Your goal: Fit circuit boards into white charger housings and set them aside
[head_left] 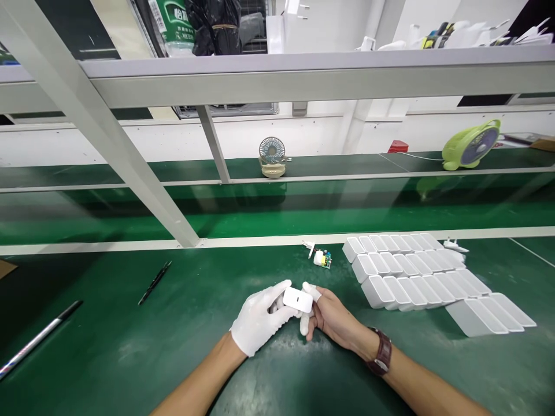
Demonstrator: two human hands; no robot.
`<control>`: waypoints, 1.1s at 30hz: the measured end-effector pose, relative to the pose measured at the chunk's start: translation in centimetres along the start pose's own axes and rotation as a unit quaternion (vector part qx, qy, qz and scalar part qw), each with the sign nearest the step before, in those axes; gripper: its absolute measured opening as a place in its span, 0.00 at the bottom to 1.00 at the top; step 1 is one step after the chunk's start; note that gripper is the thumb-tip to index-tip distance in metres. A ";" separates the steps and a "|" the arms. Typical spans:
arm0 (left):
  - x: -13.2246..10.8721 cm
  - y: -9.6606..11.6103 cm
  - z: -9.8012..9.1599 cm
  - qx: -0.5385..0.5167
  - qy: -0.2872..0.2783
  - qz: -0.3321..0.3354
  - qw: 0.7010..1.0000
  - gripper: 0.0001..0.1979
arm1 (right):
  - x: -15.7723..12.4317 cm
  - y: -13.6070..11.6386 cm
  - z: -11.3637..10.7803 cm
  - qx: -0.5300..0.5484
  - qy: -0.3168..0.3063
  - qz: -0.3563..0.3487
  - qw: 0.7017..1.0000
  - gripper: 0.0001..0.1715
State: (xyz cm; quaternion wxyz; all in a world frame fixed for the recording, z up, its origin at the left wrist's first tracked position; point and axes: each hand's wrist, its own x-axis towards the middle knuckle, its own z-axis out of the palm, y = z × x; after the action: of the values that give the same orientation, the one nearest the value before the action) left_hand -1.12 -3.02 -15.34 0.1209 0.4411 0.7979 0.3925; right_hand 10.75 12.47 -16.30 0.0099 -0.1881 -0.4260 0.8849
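Note:
Between my two hands, just above the green tabletop, is a white charger casing (298, 300) with a small dark slot in the face turned toward me. My left hand (262, 316), in a white glove, grips its left side with thumb and fingers. On the right side, my right hand (332, 315) pinches the casing, white covers over its fingertips and a brown watch on the wrist. Beyond the hands lies a small circuit board (322, 258) with colored components, beside a little white part (309, 247). Rows of white open casings (403, 271) stand to the right.
A black pen (155, 283) and a long silver-and-black stick (41, 340) lie at left. A slanted white post (130, 167) meets the table's back edge. A small fan (272, 156) and a green fan (470, 145) stand on the shelf behind. More white plug pieces (455, 247) lie behind the casings.

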 end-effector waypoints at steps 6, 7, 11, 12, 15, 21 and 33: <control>0.0 0.2 0.0 -0.007 0.004 -0.011 1.000 0.22 | 0.1 0.0 0.0 -0.004 -0.010 -0.005 1.000 0.28; 0.0 0.3 0.0 -0.006 0.005 -0.012 1.000 0.22 | 0.1 0.0 0.0 -0.006 -0.010 -0.006 1.000 0.28; 0.0 0.5 0.0 -0.003 0.017 -0.004 1.000 0.22 | 0.1 0.0 -0.1 -0.013 -0.011 -0.005 1.000 0.27; 0.0 0.5 0.0 -0.005 0.021 -0.002 1.000 0.22 | 0.1 -0.1 -0.1 -0.014 -0.014 -0.007 1.000 0.26; -0.1 0.4 0.1 -0.006 0.030 0.006 1.000 0.21 | 0.0 -0.1 -0.1 -0.011 -0.018 -0.018 1.000 0.24; -0.2 -0.2 0.2 0.007 0.034 0.042 0.999 0.22 | -0.1 -0.2 0.1 -0.006 -0.009 -0.029 1.000 0.21; 0.8 0.5 -0.9 -0.096 -0.027 -0.053 0.994 0.28 | 0.3 0.1 -0.7 -0.168 0.054 -0.223 0.959 0.20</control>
State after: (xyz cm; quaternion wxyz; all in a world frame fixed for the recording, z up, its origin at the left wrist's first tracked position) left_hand -1.76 -2.64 -14.23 0.2055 0.3949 0.7751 0.4484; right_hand 10.70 13.03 -16.88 0.1983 -0.1347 -0.5984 0.7645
